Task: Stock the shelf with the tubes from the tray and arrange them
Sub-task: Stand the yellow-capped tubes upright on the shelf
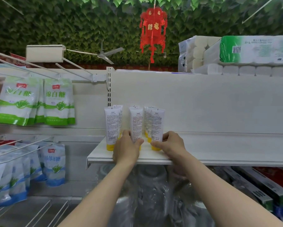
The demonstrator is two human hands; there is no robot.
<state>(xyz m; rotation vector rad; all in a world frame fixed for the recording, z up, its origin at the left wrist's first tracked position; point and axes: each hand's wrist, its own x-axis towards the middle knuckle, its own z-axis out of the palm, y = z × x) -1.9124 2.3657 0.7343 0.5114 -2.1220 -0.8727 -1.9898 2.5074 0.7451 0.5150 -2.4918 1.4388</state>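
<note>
— What is taking up most of the view from where you are standing?
— The white shelf (219,149), a flat, smooth board. Its right end is running out of sight. Under it, goods in crinkled clear film (150,202) are blurring too much to make out.
— And higher up?
— Packs of paper rolls (252,53) in glossy wrap are getting cut off at the right edge. On the left, green-and-white pouches (59,102) are hanging from wire hooks.
— The hands?
— The left hand (126,149) is curling its fingers round the foot of the middle tube (136,123), thumb on the right side, and is hiding that tube's cap. The right hand (170,145) is gripping the base of the right tube (157,123), thumb in front at the yellow cap and fingers behind.
— So where are the tubes sitting?
— They are standing upright, cap down, on the shelf's left part, in three short rows running front to back. The left tube (111,126) is standing free, just beside the left hand. The rear ones are hiding behind the front ones, so I cannot count them. They are soft white plastic, flat and crimped on top, with round yellow caps. The print is too small to read.
</note>
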